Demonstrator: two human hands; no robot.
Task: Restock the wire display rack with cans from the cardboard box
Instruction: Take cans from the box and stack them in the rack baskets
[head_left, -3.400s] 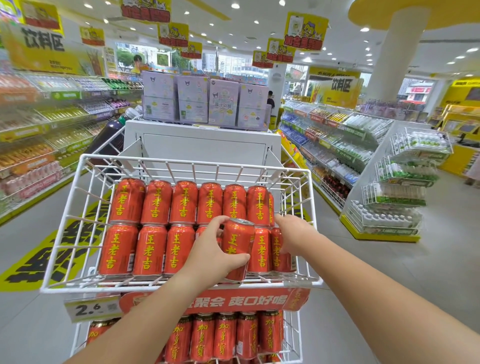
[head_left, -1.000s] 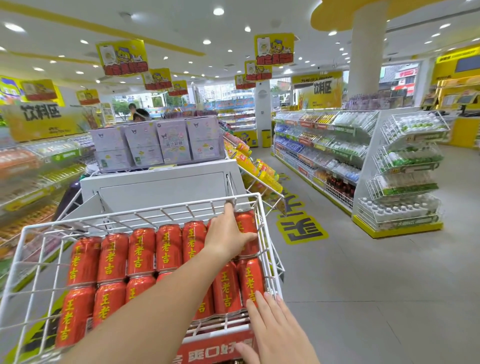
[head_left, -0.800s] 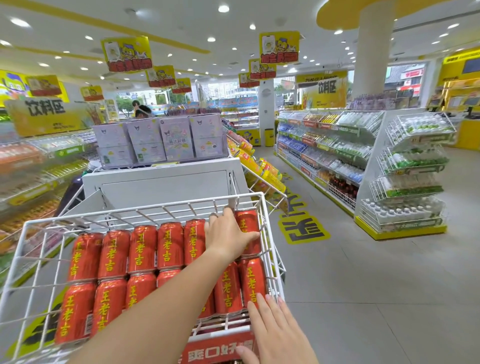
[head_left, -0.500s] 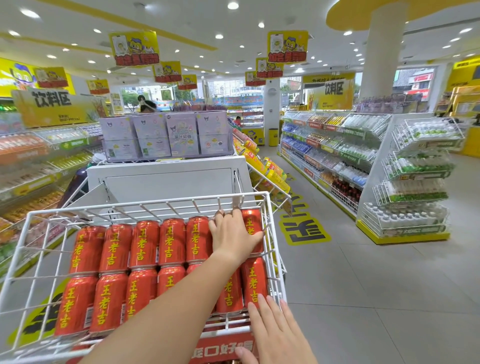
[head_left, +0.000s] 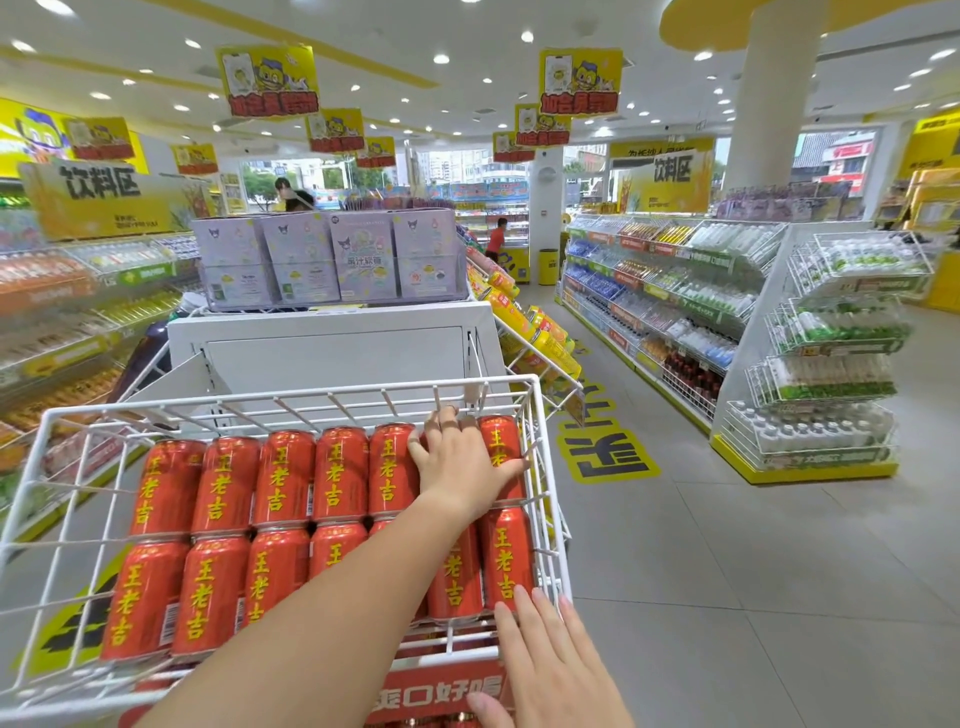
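Where the frame ends at 5 o'clock, right hand (head_left: 550, 670): palm down, fingers straight and close together, holding nothing; the fingertips touch the front right corner of the rack (head_left: 52, 415), by the nearest cans (head_left: 283, 478).
Strip (head_left: 441, 693): red with white characters, on the rack's front rail at 6 o'clock; the right thumb touches its right end.
Rack: white wire basket, tilted down toward the camera, spanning 9 o'clock to the centre.
Cans: red with yellow characters, lying on their sides in two rows, side by side and touching, tops pointing away; they fill the rack from wall to wall.
Left hand (head_left: 465, 462): its arm crosses the front row from 7 o'clock; the hand lies on the back row at the centre, fingers curled over the far end of a can (head_left: 426, 431), thumb spread onto the rightmost one.
Can: second from the right in the back row, almost all hidden under the left hand, between its neighbours, top close to the back wires.
Panel (head_left: 332, 353): white, upright, just behind the rack at 12 o'clock.
Boxes (head_left: 332, 257): lilac, with cartoon prints, in a row on top of the panel.
Sticker (head_left: 608, 452): yellow and black, on the grey floor at 3 o'clock.
Shelves (head_left: 675, 312): bottles, at 2 to 3 o'clock.
Pillar (head_left: 769, 93): white, at 1 o'clock.
Signs (head_left: 267, 78): yellow, hanging from the ceiling.
Person (head_left: 497, 239): red top, far off at 12 o'clock.
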